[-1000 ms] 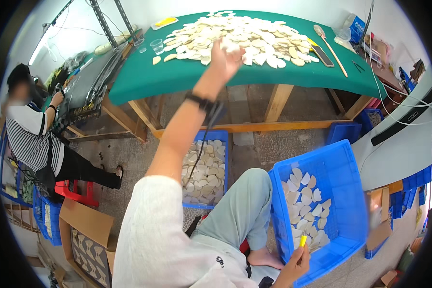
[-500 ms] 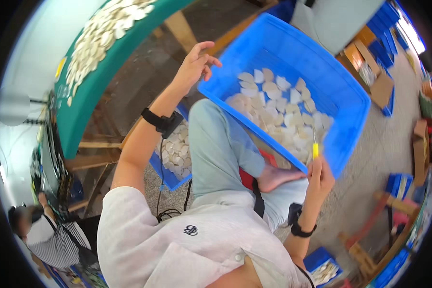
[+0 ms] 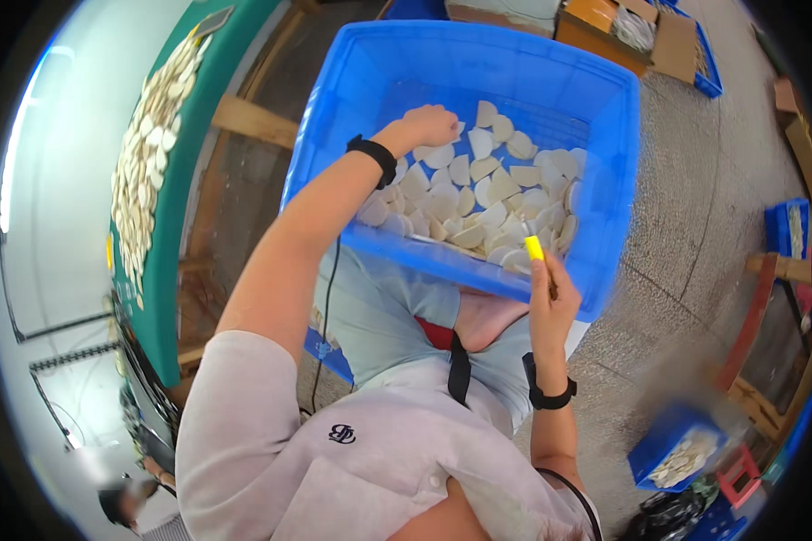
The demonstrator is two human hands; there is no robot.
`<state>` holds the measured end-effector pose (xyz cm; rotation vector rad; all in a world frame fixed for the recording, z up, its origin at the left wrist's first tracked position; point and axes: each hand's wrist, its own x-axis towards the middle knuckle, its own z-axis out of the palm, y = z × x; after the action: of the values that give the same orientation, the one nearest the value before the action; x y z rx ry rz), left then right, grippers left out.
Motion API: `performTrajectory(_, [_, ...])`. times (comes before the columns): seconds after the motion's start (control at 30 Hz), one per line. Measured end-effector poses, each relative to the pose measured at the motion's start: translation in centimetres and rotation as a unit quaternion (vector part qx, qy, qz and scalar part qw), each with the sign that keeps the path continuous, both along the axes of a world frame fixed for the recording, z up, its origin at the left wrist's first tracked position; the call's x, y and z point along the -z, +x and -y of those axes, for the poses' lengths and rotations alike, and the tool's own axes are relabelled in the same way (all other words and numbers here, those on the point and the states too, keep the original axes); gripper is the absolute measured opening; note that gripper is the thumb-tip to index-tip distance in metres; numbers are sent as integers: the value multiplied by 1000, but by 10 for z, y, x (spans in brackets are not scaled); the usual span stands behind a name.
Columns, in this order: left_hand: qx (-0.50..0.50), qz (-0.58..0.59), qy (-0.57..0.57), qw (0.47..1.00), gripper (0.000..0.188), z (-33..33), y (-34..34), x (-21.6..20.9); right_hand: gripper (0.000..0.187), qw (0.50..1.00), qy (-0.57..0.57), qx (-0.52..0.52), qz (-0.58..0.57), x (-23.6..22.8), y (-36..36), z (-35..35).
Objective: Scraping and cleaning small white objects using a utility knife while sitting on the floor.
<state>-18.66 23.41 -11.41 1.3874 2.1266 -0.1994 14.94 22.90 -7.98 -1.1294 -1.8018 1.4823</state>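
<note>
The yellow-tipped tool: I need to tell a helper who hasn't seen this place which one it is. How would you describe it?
Find the big blue crate of pale half-round pieces. At its near wall, the right hand holds a thin stick upright. Its bright yellow tip is the only yellow thing there.

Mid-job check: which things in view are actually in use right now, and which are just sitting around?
In use:
- left hand, reaching into the blue crate
- pale half-round pieces in that crate
- right hand, holding a yellow-tipped tool

Lying about:
- green table spread with similar pieces
- small blue bin of pieces on the floor
- cardboard boxes
</note>
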Motion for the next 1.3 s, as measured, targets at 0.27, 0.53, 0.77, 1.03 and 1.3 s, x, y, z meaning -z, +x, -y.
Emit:
performTrajectory(0.27, [6, -69, 103, 992, 68, -38, 23, 105, 20, 999, 39, -29, -21, 6, -1, -3])
performTrajectory(0.53, [101, -94, 64, 988, 30, -21, 5, 96, 25, 999, 8, -36, -25, 1, 1, -2])
performTrajectory(0.77, [123, -15, 473, 872, 17, 31, 112, -84, 13, 970, -204, 58, -120, -21, 7, -15])
performTrajectory(1.03, [127, -64, 669, 729, 28, 125, 166, -119, 12, 941, -288, -57, -170, -75, 0, 16])
performTrajectory(1.3, [-276, 569, 475, 612, 43, 179, 202, -134, 16, 921, -307, -107, -213, -82, 2, 51])
